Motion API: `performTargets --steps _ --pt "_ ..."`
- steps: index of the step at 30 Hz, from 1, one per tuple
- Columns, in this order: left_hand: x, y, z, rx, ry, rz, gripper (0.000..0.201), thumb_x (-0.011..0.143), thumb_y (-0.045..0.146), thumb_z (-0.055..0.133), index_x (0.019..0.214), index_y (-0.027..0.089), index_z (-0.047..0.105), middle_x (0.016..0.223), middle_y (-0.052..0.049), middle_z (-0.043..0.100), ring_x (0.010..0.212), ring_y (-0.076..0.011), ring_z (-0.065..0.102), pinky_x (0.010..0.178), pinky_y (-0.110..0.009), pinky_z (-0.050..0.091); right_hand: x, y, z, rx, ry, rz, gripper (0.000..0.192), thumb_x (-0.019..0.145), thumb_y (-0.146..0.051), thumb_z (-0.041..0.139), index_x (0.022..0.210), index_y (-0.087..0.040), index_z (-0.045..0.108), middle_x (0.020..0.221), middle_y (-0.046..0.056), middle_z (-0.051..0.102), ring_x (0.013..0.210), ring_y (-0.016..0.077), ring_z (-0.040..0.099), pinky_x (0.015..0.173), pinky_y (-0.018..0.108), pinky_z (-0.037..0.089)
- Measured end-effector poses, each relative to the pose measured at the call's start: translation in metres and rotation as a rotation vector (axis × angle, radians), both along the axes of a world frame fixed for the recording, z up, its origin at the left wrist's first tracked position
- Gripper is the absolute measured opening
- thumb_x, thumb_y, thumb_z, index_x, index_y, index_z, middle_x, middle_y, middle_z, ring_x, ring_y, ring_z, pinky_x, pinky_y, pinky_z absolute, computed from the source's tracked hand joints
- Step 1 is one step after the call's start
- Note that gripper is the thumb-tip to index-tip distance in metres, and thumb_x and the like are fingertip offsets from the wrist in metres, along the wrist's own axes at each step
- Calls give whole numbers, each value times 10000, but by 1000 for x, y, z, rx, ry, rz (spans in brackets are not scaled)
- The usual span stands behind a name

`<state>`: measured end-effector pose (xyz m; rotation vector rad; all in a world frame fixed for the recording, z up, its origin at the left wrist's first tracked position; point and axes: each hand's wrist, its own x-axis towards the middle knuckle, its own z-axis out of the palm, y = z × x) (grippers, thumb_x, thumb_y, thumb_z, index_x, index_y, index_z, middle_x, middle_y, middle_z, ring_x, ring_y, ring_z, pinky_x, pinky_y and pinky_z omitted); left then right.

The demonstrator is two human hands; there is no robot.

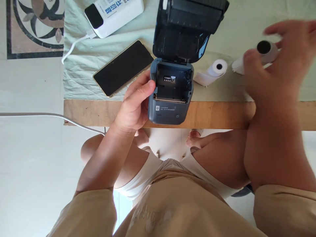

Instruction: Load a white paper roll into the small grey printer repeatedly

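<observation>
My left hand [138, 102] grips the left side of a dark portable label printer [170, 110] above the table's front edge. The printer's black lid [184, 36] is swung up, and no roll shows in its bay. To the right, my right hand [278, 62] has its fingers spread around a white paper roll [269, 54] with a dark core. Whether the fingers touch that roll cannot be made out; the hand is slightly blurred. A smaller white paper roll [218, 69], its loose end trailing left, lies between the printer and my right hand.
A phone [123, 69] with a dark screen lies left of the printer. Behind it is a white power bank [118, 16] with a white cable [76, 44] plugged in. Green cloth [247, 13] covers the table behind a bare wooden edge [98, 112].
</observation>
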<state>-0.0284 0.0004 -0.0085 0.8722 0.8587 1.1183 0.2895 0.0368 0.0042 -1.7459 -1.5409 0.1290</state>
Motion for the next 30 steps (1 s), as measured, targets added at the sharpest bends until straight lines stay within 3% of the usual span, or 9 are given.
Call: performTargets --steps 5,12,15,18,21,23,25,27,30 --pt "2 3 -4 21 5 20 419 910 635 845 1115 271 815 1134 -53 852 1331 -391 786 927 -436 720 0 13 -11 -209 -155 -41 517 833 -111 805 1331 -249 794 1309 129 628 1138 231 644 1143 534 549" --pt "1 5 -8 50 13 16 425 915 637 849 1114 264 808 1096 -56 851 1230 -366 823 878 -419 714 7 15 -13 -15 -77 22 730 668 40 615 1355 -204 662 1336 62 686 984 150 596 958 411 542" --pt "0 5 -8 52 22 9 425 923 639 845 1108 259 799 1093 -66 847 1264 -383 807 920 -449 706 1 13 -12 56 193 96 650 699 23 538 1292 -236 595 1222 19 666 864 98 592 733 300 499" --pt "0 5 -7 57 24 -2 438 909 655 849 1093 261 794 1093 -72 847 1309 -401 782 951 -470 696 -4 19 -9 -62 667 -35 533 792 -35 488 1254 -273 605 1011 -29 609 719 90 608 527 243 374" --pt "0 7 -7 60 21 -20 443 899 656 854 1103 268 793 1115 -74 849 1350 -413 758 989 -490 684 19 35 -13 -244 903 -96 416 823 -87 452 1111 -276 685 944 -37 643 709 102 665 499 249 278" --pt "-1 7 -8 60 21 -25 449 901 665 849 1105 270 787 1117 -72 849 1365 -415 749 1005 -497 677 45 48 -22 -483 1072 210 146 805 -152 546 856 -238 652 861 -45 649 744 123 700 508 271 271" --pt "-1 7 -8 59 20 -27 455 897 670 851 1099 268 783 1108 -69 849 1359 -415 752 1003 -494 677 68 59 -31 -513 1202 387 223 757 -171 683 628 -189 501 813 -35 655 739 110 675 530 296 366" --pt "-1 7 -8 56 17 -28 457 896 669 853 1100 267 783 1099 -67 848 1349 -412 759 990 -487 681 77 64 -38 -451 1257 403 348 810 -226 684 573 -196 431 794 -23 651 742 84 659 626 318 519" --pt "0 6 -6 50 13 -32 451 904 666 848 1112 272 780 1094 -64 847 1368 -411 755 1000 -486 684 66 61 -39 -380 1276 346 227 932 -216 610 705 -215 612 785 -38 648 758 69 657 778 318 611"
